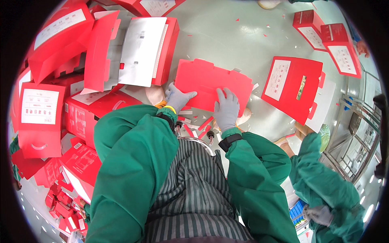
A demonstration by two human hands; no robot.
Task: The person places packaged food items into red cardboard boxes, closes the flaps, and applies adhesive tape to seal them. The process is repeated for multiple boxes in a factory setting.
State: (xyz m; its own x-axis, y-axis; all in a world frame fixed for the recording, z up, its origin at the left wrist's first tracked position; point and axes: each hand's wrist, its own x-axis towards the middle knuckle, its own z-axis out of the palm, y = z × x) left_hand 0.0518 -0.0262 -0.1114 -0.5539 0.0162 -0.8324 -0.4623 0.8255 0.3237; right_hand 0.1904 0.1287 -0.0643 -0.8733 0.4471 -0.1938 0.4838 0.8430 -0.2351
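A red cardboard box [210, 83] with a notched upper edge lies in front of me between my hands. My left hand [178, 99], in a grey glove, grips its lower left corner, with the thumb over the red face and the other fingers along the left edge. My right hand [227, 110], also gloved in grey, rests on the lower right part of the red face, its fingers stretched out and apart. What lies under the box is mostly hidden.
Red boxes [79, 113] are heaped at my left, beside an open box with a white flap [139, 52]. Another red box [293, 87] lies right on the grey floor [227, 32]. Cardboard scraps [205, 123] lie below my hands. A co-worker's green sleeve [320, 178] is at right.
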